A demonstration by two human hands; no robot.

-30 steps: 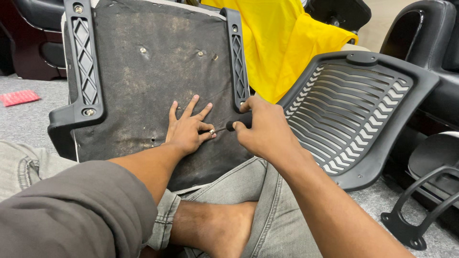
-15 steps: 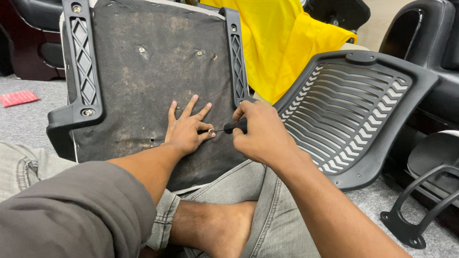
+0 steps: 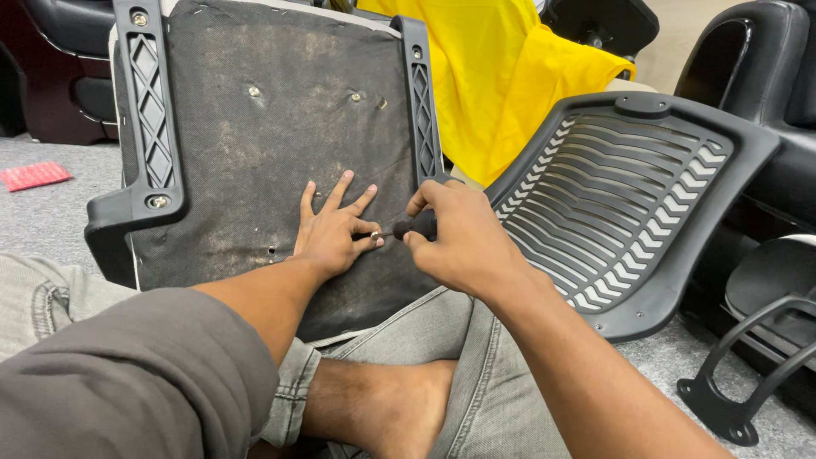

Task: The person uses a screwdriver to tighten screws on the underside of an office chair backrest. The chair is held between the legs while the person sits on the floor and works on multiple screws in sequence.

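Note:
An upturned office chair seat (image 3: 255, 144), dark and dusty underneath with black plastic brackets on both sides, leans against my legs. My left hand (image 3: 333, 231) lies flat on its fabric, fingers spread, thumb and forefinger pinching a small screw (image 3: 375, 235). My right hand (image 3: 459, 242) grips a black-handled screwdriver (image 3: 418, 226) whose tip meets that screw. I sit cross-legged in grey jeans, one bare foot (image 3: 391, 416) showing below.
A grey slotted plastic chair back (image 3: 629, 195) rests to the right. Yellow cloth (image 3: 501, 76) hangs behind the seat. Black chair parts (image 3: 765, 51) and an armrest (image 3: 748, 374) stand at right. A red object (image 3: 34, 176) lies on the grey carpet at left.
My right hand has shifted slightly left and turned on the screwdriver handle. My left hand stays flat on the seat.

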